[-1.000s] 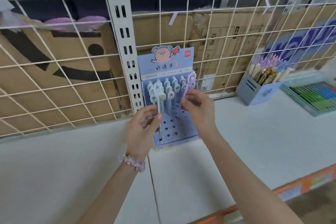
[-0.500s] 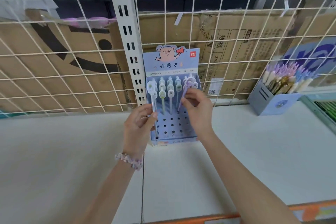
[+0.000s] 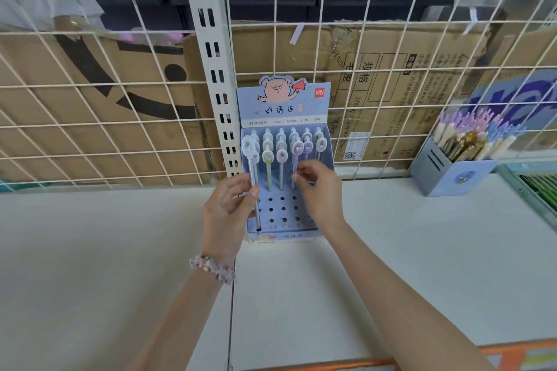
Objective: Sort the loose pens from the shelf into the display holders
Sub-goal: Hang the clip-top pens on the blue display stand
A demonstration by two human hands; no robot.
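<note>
Two hands work at a blue cardboard display holder (image 3: 328,156) that stands against the wire grid (image 3: 90,117) at the back edge of the white shelf (image 3: 422,250). Its backing card shows a cartoon pig with a megaphone, and its stepped base is full of round holes, the front rows bare. Several pens stand upright in the back rows, each topped with a flat oval charm.

The left hand (image 3: 230,208), with a beaded bracelet (image 3: 212,269) on its wrist, pinches a clear pen (image 3: 253,178) with a white oval top between thumb and fingertips. This pen runs nearly vertical, top up, its tip down at a hole near the holder's front left corner.

The right hand (image 3: 319,190) grips a purple pen (image 3: 296,159) with a lilac oval top, fingers curled round its lower barrel. It stands almost upright, top up, among the standing pens in the right half of the holder.

Toward the shelf's right end, well apart, a grey-blue pen box (image 3: 446,178) holds a crowded bunch of pens.
</note>
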